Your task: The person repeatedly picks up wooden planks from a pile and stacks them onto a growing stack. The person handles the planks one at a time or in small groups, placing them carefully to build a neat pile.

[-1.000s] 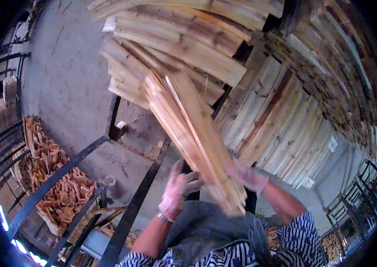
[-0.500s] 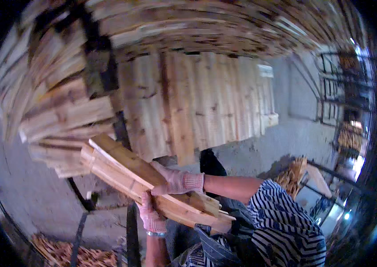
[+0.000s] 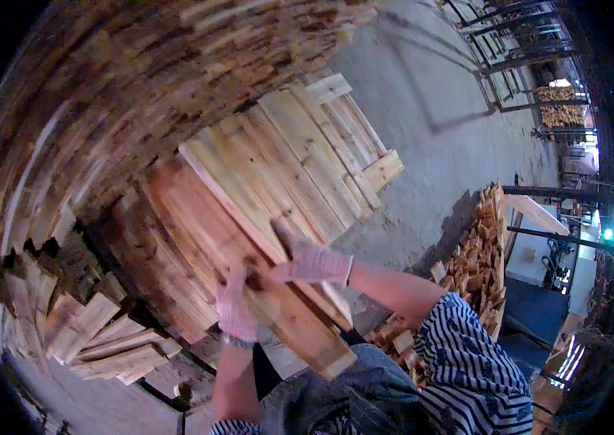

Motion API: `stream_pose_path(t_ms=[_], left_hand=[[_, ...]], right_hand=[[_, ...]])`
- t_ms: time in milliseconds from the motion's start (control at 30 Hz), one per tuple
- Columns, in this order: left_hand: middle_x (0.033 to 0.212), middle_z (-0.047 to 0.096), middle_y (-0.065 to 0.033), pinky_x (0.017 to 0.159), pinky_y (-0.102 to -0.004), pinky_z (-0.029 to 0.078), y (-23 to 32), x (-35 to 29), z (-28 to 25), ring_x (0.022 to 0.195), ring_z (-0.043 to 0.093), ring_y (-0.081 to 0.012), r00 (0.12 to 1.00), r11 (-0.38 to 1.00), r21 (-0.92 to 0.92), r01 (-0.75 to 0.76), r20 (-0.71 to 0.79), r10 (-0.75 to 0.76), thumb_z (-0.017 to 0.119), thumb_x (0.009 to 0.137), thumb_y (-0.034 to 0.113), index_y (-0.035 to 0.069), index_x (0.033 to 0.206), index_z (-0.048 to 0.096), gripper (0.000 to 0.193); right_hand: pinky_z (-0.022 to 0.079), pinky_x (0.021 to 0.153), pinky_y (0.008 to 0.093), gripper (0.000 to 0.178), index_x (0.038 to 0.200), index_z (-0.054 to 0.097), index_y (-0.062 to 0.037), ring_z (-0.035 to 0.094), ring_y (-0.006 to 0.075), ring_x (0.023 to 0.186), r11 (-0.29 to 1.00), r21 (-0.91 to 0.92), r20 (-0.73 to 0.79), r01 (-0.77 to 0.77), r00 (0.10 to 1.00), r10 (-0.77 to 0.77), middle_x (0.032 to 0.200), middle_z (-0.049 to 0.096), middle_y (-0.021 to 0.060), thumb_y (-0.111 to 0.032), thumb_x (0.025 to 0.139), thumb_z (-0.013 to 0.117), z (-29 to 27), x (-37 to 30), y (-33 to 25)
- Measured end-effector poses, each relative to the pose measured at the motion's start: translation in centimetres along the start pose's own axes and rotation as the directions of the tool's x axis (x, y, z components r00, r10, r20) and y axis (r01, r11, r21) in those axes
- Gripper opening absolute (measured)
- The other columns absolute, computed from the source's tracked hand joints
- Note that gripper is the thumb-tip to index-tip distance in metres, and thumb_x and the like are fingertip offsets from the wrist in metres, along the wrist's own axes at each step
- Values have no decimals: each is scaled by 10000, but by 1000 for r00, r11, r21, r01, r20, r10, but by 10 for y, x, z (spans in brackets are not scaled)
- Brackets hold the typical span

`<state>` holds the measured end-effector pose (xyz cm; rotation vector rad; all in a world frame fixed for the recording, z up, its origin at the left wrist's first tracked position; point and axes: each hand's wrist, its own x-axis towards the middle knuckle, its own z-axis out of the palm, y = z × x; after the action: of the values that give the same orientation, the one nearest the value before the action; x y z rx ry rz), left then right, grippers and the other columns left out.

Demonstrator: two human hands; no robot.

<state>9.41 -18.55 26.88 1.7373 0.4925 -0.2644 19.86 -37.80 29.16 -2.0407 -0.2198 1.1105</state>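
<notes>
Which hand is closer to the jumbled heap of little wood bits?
Right. The right hand is left of the heap; the left hand is even farther left.

Board (image 3: pixel 316 341) honey-brown; gloves (image 3: pixel 236 312) pale pink; sleeves (image 3: pixel 466 355) dark-and-white striped; apron (image 3: pixel 365 388) grey.

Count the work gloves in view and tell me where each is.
2. One glove is on the left hand, at the near planks' left side; the other glove is on the right hand, toward their right side.
</notes>
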Motion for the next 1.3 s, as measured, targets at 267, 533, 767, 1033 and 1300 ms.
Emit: stream_pose_path(t_ms=[267,533,767,1033,1300], left_hand=[[1328,577,-95,890,-309,512,-84,140,92,1153,571,-180,866,659,-608,443,99,-491,660,972,310,138,1442,382,573],[1337,585,-110,977,-343,497,-95,149,89,1172,579,-233,738,662,-452,597,-14,-675,420,1062,468,18,1534,335,658],[1324,597,-73,1017,-362,475,-60,161,100,1185,553,-217,838,627,-584,516,194,-510,598,998,379,40,1449,466,579],[1441,514,-161,1093,-401,396,-54,177,124,1275,502,-268,756,760,-261,596,-136,-640,706,920,424,28,1498,290,815],[1554,377,-209,1120,-346,355,-71,180,101,1351,439,-299,708,690,161,705,-199,-677,694,882,563,-75,1543,160,1063]], right_hand=[[423,1082,435,1172,1586,131,-24,493,403,1319,944,-238,-191,-228,964,184,1432,461,288,-439,736,824,-85,40,30],[437,1078,455,1160,1559,159,-101,484,456,1297,930,-171,-220,-326,932,286,1426,421,293,-327,687,889,6,101,56],[439,1055,464,1092,1570,225,-114,506,439,1257,969,-64,-262,-240,941,215,1328,507,280,-368,692,823,-60,80,88],[505,923,486,881,1449,383,-230,566,443,1148,868,-406,-549,-288,836,21,1224,550,260,-359,712,848,-235,78,176],[483,990,460,934,1527,327,-181,537,391,1216,745,-404,-540,-531,796,274,1320,514,219,-346,754,824,-246,148,203]])
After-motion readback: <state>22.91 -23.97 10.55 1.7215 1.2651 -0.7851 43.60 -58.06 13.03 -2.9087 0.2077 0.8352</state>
